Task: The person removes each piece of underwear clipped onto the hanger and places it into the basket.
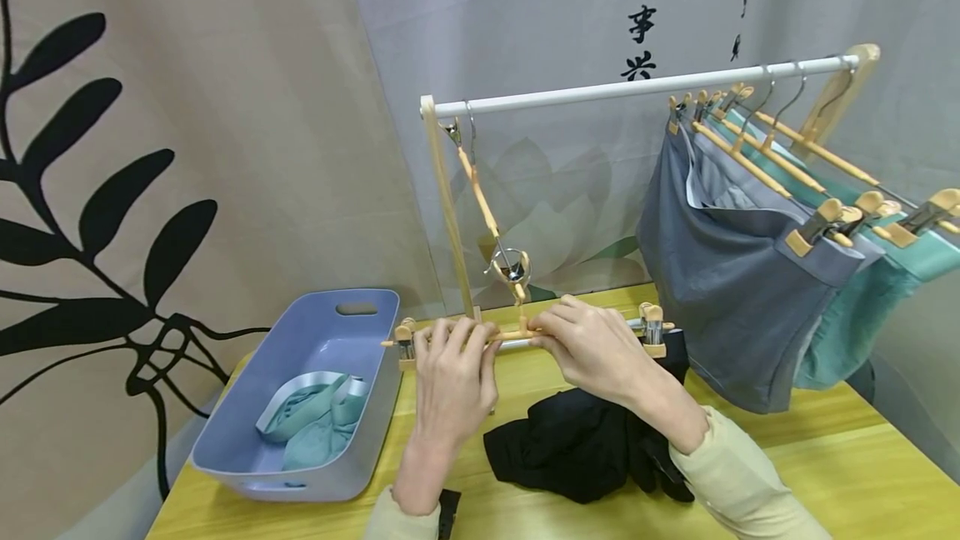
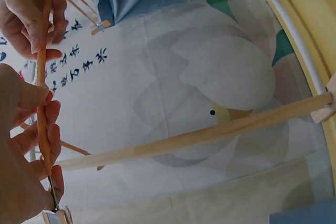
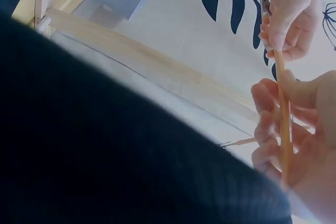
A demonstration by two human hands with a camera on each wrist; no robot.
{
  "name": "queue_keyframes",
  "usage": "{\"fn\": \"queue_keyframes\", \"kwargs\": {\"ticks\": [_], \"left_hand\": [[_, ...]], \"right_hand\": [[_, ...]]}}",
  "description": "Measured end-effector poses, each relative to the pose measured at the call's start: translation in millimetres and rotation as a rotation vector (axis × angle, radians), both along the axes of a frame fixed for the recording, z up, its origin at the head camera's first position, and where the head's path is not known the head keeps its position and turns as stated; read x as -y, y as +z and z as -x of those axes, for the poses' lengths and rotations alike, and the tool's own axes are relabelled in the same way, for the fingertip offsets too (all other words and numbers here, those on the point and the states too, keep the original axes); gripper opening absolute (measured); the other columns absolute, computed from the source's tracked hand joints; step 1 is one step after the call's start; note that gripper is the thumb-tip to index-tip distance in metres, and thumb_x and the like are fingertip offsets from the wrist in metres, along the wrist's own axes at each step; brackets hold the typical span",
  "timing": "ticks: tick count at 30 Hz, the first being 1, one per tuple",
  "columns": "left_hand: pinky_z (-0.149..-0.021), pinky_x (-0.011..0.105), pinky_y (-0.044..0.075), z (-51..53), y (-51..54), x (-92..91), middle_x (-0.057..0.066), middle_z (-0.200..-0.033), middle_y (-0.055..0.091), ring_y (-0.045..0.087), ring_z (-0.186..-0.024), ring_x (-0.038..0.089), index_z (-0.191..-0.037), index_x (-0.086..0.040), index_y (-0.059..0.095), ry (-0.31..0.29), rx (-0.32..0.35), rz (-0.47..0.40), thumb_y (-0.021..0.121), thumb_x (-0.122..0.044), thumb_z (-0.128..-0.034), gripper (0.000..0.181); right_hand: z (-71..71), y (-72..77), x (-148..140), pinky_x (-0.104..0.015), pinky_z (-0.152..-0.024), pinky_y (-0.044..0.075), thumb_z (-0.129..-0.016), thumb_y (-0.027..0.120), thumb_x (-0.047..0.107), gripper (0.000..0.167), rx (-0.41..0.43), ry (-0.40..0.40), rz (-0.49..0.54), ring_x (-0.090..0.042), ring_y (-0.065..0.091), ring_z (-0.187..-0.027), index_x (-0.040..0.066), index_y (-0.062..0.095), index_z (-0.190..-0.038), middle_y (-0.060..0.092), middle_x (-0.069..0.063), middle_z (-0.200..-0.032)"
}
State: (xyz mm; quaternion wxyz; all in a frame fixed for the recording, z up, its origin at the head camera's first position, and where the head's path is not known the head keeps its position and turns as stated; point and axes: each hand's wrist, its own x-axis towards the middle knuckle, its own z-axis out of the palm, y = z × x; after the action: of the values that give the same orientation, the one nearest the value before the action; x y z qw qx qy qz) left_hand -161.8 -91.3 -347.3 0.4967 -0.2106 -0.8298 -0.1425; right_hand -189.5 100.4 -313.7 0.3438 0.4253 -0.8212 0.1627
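Both hands hold a wooden clip hanger (image 1: 514, 335) by its bar, level above the table. My left hand (image 1: 454, 369) grips left of the hook, with fingers curled round the bar in the left wrist view. Right of the hook, my right hand (image 1: 588, 347) holds the same bar, thumb along it in the right wrist view. A clip (image 1: 406, 342) sits at the left end, another clip (image 1: 652, 330) at the right end. Black cloth (image 1: 577, 444) lies below the right hand and reaches up near the right clip; whether the clip bites it I cannot tell.
A white rail (image 1: 645, 88) on a wooden stand carries blue-grey shorts (image 1: 720, 273) and green garments (image 1: 847, 315) at right. Another hanger (image 1: 477, 190) hangs at its left end. A blue basket (image 1: 300, 332) with green cloth (image 1: 318, 419) stands left on the yellow table (image 1: 847, 473).
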Motion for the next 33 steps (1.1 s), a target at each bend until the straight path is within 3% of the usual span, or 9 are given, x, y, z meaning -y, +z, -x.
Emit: {"fn": "queue_keyframes", "kwargs": {"ticks": [5,8,11,16,24,29,33], "left_hand": [[-0.075,0.038,0.033,-0.6,-1.7,0.2,0.001,-0.079,0.061,0.051,-0.077,0.023,-0.085,-0.012,0.066,-0.001,-0.014,-0.021,0.069,-0.014,-0.0831,0.004],[-0.075,0.039,0.033,-0.5,-3.1,2.2,0.001,-0.079,0.062,0.051,-0.078,0.023,-0.085,-0.01,0.066,0.001,-0.018,-0.04,0.069,-0.012,-0.0823,0.004],[-0.075,0.039,0.034,-0.3,-4.3,5.2,0.002,-0.08,0.063,0.052,-0.078,0.024,-0.085,-0.009,0.067,0.003,-0.021,-0.058,0.07,-0.011,-0.0816,0.005],[-0.075,0.039,0.034,-0.7,-4.5,9.5,0.004,-0.08,0.065,0.053,-0.079,0.025,-0.085,-0.009,0.068,0.005,-0.017,-0.07,0.069,-0.011,-0.082,0.004],[-0.075,0.039,0.032,-0.7,-6.2,13.2,0.005,-0.079,0.064,0.052,-0.078,0.024,-0.086,-0.008,0.068,-0.002,-0.024,-0.077,0.068,-0.01,-0.0825,0.004],[-0.076,0.04,0.031,-2.0,-6.2,14.9,0.005,-0.078,0.063,0.051,-0.078,0.024,-0.085,-0.008,0.068,-0.004,-0.023,-0.091,0.066,-0.01,-0.0829,0.003],[-0.077,0.04,0.032,-3.8,-5.1,15.8,0.004,-0.079,0.064,0.052,-0.078,0.024,-0.085,-0.009,0.068,-0.005,-0.023,-0.1,0.063,-0.011,-0.0853,0.005]], "right_hand": [[0.8,3.7,-8.1,-0.025,-0.063,0.043,-0.079,0.074,0.014,0.014,-0.063,0.023,-0.007,-0.012,0.051,-0.073,0.01,0.068,-0.092,0.065,0.002,-0.085],[1.2,8.2,-19.3,-0.03,-0.066,0.044,-0.079,0.073,0.013,0.015,-0.112,-0.022,0.006,-0.017,0.055,-0.079,0.009,0.068,-0.093,0.065,-0.001,-0.086],[2.5,13.7,-33.6,-0.033,-0.068,0.044,-0.08,0.071,0.01,0.014,-0.107,-0.084,0.04,-0.019,0.057,-0.082,0.008,0.07,-0.093,0.067,-0.002,-0.088],[3.7,18.9,-55.4,-0.034,-0.069,0.047,-0.083,0.069,0.007,0.01,0.016,-0.164,0.065,-0.017,0.057,-0.081,0.008,0.07,-0.092,0.068,-0.002,-0.088],[-0.1,18.9,-69.5,-0.035,-0.068,0.048,-0.092,0.062,0.019,0.011,0.23,-0.281,0.029,-0.013,0.056,-0.082,0.012,0.069,-0.096,0.066,0.002,-0.089],[-1.6,18.7,-73.4,-0.035,-0.068,0.046,-0.098,0.052,0.026,0.019,0.326,-0.306,0.036,-0.013,0.055,-0.08,0.014,0.066,-0.091,0.064,0.002,-0.088],[-0.6,16.3,-74.9,-0.028,-0.062,0.042,-0.099,0.049,0.027,0.025,0.351,-0.27,0.086,-0.009,0.049,-0.071,0.016,0.06,-0.079,0.057,0.005,-0.075]]}}
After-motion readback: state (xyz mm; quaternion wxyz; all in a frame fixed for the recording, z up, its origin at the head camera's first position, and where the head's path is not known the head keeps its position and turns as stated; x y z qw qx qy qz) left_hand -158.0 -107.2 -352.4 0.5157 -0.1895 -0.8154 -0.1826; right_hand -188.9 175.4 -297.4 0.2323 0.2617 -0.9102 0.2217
